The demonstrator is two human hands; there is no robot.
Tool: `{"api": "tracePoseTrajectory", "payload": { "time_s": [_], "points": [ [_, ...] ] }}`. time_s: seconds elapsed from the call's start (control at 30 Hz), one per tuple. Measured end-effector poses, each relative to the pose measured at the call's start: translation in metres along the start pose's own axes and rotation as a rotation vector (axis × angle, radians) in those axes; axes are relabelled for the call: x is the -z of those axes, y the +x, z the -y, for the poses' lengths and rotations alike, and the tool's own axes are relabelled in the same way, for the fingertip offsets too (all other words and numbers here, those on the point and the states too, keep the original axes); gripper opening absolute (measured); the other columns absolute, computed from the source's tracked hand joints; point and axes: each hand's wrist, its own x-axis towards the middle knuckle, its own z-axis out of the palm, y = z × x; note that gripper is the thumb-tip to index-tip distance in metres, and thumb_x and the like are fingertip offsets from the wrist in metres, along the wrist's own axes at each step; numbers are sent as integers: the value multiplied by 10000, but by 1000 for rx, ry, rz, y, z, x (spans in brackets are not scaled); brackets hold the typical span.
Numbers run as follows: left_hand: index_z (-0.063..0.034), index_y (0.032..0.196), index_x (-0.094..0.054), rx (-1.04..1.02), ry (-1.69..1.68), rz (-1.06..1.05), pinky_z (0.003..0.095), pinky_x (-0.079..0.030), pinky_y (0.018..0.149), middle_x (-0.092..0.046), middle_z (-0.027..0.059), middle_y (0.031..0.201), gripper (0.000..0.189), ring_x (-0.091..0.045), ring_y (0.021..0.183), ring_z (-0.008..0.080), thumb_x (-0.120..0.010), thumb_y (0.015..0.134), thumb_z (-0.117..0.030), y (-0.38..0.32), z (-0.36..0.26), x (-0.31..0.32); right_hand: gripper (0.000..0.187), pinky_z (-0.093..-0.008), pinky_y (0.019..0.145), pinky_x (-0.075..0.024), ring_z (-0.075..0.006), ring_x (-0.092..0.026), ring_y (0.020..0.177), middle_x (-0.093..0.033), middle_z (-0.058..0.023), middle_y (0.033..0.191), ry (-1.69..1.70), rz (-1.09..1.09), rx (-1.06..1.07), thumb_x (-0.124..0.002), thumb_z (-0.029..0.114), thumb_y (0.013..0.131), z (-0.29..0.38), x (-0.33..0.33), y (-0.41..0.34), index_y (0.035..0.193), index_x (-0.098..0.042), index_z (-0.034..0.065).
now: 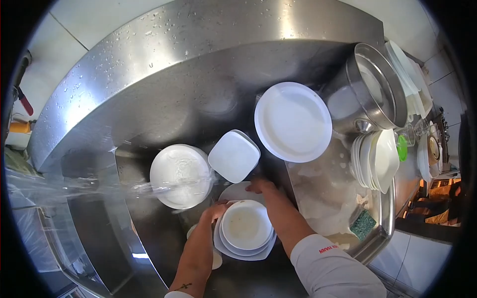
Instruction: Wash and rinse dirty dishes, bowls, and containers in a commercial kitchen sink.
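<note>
A stack of white dishes stands low in the sink, round bowls nested on a squarish dish. Food residue marks the top bowl. My left hand grips the stack's far left rim. Beyond it, my right hand is at a white plate, partly hidden behind the stack and my arm; its grip is unclear. A stream of water runs in from the left onto a round white plate. Right of that plate lies a stack of squarish white dishes.
A large round white plate leans beside a tilted steel pot. Several white dishes stand on edge at the right. A green scouring pad lies by the steel rim. Glasses and another person are farther right.
</note>
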Motion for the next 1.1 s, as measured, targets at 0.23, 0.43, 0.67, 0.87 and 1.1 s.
{"api": "tracePoseTrajectory", "payload": {
  "time_s": [0.23, 0.43, 0.67, 0.87, 1.1],
  "points": [
    [-215, 1397, -440, 58, 31, 78, 488, -432, 939, -503, 133, 1359, 577, -479, 1233, 305, -496, 854, -404, 78, 47, 8, 477, -411, 884, -482, -295, -623, 995, -627, -169, 1139, 570, -382, 137, -677, 347, 817, -59, -57, 103, 1161, -606, 24],
    [-129, 1351, -489, 89, -354, 115, 461, -445, 907, -546, 130, 1304, 571, -547, 1133, 287, -529, 854, -408, 115, 74, 2, 356, -402, 717, -534, -217, -657, 878, -662, -118, 1068, 719, 14, 80, -695, 221, 835, -79, -62, 147, 1122, -638, 19],
    [43, 1339, -440, -176, -543, -529, 415, -377, 1016, -475, 197, 1359, 752, -455, 1250, 305, -485, 898, -565, 6, 101, -40, 330, -393, 805, -495, -217, -643, 901, -683, -103, 1034, 1088, 64, 136, -627, 257, 810, 1, -30, 30, 1064, -688, 56],
    [-102, 1467, -263, -41, -1637, -279, 490, -276, 1102, -246, 151, 1520, 883, -309, 1353, 357, -256, 865, -749, -37, 133, -149, 310, -369, 815, -472, -167, -623, 868, -685, -41, 964, 838, -178, 386, -600, 367, 849, 16, -13, -46, 1035, -696, 139],
    [-108, 1421, -364, -396, -1737, -110, 476, -314, 1096, -348, 135, 1473, 831, -340, 1338, 346, -208, 886, -724, -2, 135, -139, 266, -378, 758, -471, -183, -603, 805, -664, -20, 893, 1073, 171, 591, -586, 375, 850, 8, -4, -79, 954, -681, 150]
  ]
}}
